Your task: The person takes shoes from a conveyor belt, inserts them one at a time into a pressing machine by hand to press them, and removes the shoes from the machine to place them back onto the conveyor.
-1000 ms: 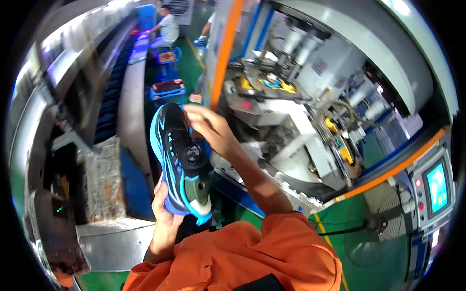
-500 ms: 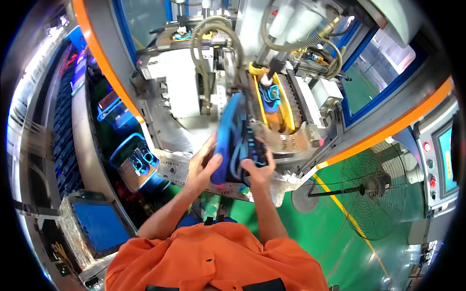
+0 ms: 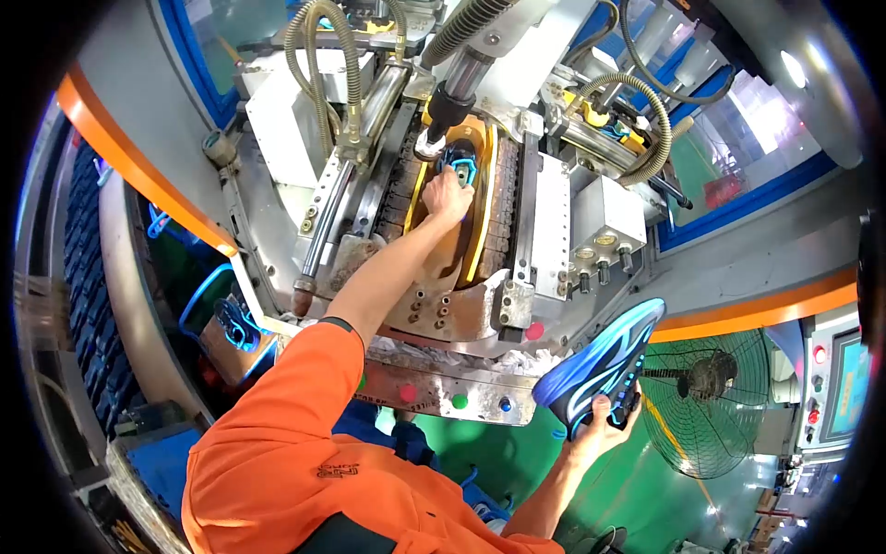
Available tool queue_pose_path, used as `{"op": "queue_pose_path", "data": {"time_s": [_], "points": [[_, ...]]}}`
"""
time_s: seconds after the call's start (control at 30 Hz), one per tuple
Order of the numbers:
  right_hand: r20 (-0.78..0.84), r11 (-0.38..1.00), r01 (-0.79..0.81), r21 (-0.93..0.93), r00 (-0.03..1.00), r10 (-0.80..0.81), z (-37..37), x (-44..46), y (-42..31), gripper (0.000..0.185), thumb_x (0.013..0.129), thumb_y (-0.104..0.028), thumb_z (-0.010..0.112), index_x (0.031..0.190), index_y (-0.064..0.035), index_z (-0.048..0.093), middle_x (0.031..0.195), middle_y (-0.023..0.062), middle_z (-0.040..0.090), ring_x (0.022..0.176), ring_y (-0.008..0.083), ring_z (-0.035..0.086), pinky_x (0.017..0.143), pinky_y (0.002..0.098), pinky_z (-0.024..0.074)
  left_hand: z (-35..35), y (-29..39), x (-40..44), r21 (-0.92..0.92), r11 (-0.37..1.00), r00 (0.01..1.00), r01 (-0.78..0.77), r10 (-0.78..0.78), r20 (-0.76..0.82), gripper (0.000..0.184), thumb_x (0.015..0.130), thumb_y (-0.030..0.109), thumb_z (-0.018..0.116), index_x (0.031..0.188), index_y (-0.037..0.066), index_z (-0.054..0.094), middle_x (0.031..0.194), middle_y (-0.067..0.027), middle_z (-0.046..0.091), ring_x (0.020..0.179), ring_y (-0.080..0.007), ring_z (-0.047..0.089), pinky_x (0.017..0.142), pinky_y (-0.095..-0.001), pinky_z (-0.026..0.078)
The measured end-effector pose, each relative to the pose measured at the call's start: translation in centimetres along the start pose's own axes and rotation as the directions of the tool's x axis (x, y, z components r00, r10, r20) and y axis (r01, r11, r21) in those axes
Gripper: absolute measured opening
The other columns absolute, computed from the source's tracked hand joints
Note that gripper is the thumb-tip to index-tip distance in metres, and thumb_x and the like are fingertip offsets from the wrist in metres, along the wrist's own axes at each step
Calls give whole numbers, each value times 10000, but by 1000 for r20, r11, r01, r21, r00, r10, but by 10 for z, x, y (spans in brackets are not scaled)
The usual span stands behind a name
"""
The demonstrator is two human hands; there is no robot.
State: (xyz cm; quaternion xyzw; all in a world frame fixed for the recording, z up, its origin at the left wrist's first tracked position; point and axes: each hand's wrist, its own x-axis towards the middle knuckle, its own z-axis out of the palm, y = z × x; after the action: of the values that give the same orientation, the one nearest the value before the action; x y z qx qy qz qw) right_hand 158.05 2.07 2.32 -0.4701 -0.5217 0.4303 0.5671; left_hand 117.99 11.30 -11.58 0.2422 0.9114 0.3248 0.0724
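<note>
My right hand [image 3: 602,429] holds a blue and black sneaker [image 3: 600,365] by its opening, off the machine's front at the right. The sneaker is tilted, its toe pointing up and right. My left hand [image 3: 448,198] reaches into the machine, its fingers closed at a second dark shoe with bright blue laces [image 3: 457,162]. That shoe sits in a long yellow-edged mould [image 3: 484,240], under a black press rod [image 3: 452,106]. My hand hides part of this shoe, and the exact finger grip is partly covered.
Metal side blocks [image 3: 503,198] and cylinders [image 3: 323,226] flank the mould. Buttons line the front panel [image 3: 434,388]. A floor fan [image 3: 711,383] and a control screen [image 3: 844,392] stand at right. A basket with blue-laced parts [image 3: 235,332] is at left.
Both hands held the sneaker in front of me; now my right hand alone has it, further right. My left hand has let go and moved forward to the shoe in the mould. The view has shifted.
</note>
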Motion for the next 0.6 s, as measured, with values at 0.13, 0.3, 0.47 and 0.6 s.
{"op": "queue_pose_path", "data": {"time_s": [0.13,0.3,0.47,0.6], "points": [[70,999,-33,30,997,31,31,75,4,567,741,-53,746,1252,19,512,1135,109,591,980,180,568,878,319,466,-27,-8,-9,-243,959,988,144,-153,-17,308,708,265,710,842,-3,641,878,-198,687,845,-372,664,743,-443,527],[420,938,214,-271,903,-85,174,183,12,386,712,-111,763,1047,26,630,885,81,674,767,126,604,718,265,490,-114,-47,-91,-854,238,881,463,-231,413,163,712,124,760,758,16,647,744,-49,631,587,-146,578,510,-286,466],[627,581,350,-735,677,385,345,174,49,578,588,-354,839,944,66,664,932,194,690,865,212,678,777,344,524,-260,-87,-219,-663,673,942,328,-184,280,321,778,134,660,1038,-53,633,933,-64,621,842,-134,561,684,-274,440],[552,497,392,-774,803,227,402,111,129,596,644,-316,805,1040,62,571,1047,220,665,957,354,661,853,394,525,-332,-137,-320,-841,449,898,303,-430,95,260,778,64,636,1004,-63,629,959,-87,640,857,-143,589,771,-261,447]]}}
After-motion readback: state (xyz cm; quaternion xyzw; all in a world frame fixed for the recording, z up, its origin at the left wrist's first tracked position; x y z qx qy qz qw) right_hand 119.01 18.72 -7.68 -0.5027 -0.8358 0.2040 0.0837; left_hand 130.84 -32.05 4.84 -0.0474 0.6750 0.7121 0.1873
